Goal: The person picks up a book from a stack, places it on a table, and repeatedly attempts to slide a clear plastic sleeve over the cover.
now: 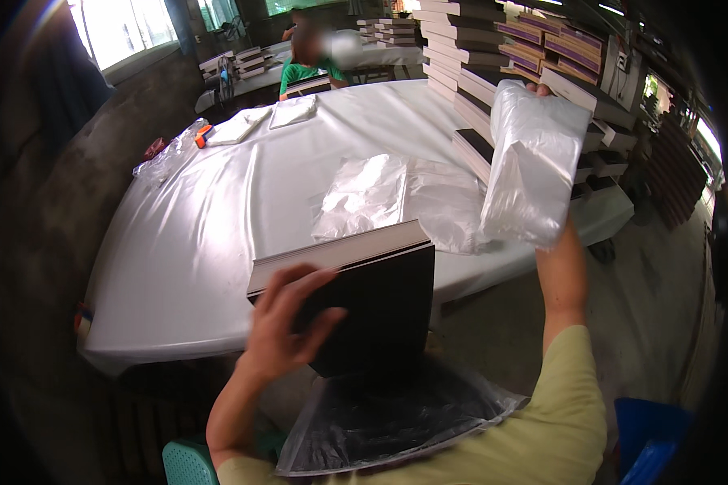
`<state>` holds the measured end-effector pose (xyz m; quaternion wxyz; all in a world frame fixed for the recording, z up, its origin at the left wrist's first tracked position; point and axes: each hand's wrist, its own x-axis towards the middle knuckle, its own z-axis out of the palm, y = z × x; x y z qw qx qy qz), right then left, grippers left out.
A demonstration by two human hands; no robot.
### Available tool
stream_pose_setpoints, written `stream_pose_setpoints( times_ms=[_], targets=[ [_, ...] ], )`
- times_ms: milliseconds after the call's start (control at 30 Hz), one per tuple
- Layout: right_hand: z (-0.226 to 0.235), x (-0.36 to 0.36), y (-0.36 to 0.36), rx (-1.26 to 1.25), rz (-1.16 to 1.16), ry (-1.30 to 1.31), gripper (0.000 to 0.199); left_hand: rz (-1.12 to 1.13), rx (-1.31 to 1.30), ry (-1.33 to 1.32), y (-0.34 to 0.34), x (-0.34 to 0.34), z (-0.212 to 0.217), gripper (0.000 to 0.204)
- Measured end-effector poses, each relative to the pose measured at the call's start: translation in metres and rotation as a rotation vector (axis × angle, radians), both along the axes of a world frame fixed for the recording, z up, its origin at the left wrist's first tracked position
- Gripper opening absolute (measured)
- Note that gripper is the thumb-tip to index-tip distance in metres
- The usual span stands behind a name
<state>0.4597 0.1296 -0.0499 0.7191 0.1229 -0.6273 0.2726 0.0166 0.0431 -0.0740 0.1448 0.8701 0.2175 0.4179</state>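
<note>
In front of me a thick black box-like block [380, 303] with pale, layered edges stands tilted between my lap and the table edge. My left hand [287, 319] is at its left side, fingers spread and thumb apart; the fingertips overlap the upper edge, and contact is hard to judge. Raised at the right, my right hand [539, 89] is mostly hidden behind a flat whitish slab in clear plastic [538, 162]. Its fingertips close over the slab's top edge, beside the tall stack. Clear plastic film [388, 420] lies across my lap.
A pale sheet covers the table [202, 242]. Loose plastic bags [404, 198] lie beyond the black block. Tall stacks of pale-edged blocks [461, 48] rise at the back right. An orange tape dispenser [204, 136] sits far left. Another person in green [291, 74] sits across.
</note>
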Motion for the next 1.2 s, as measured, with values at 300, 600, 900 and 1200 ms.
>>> stream_pose_setpoints(
  times_ms=[300,600,900,1200],
  targets=[
    [0.036,-0.175,-0.031,0.044,0.475,-0.205,0.028,-0.169,0.240,-0.122,-0.025,0.059,-0.029,0.080],
    [0.021,-0.282,-0.057,-0.214,0.576,-0.523,0.042,-0.079,0.088,-0.462,-0.037,0.022,-0.051,0.087],
    [0.005,-0.336,-0.013,-0.850,0.137,-0.949,0.056,-0.016,-1.044,-1.368,-0.034,-0.021,-0.046,0.042],
    [0.002,-0.355,-0.097,-0.205,-0.644,-1.266,0.093,0.587,-0.205,0.060,-0.016,-0.044,-0.088,0.038]
  ],
)
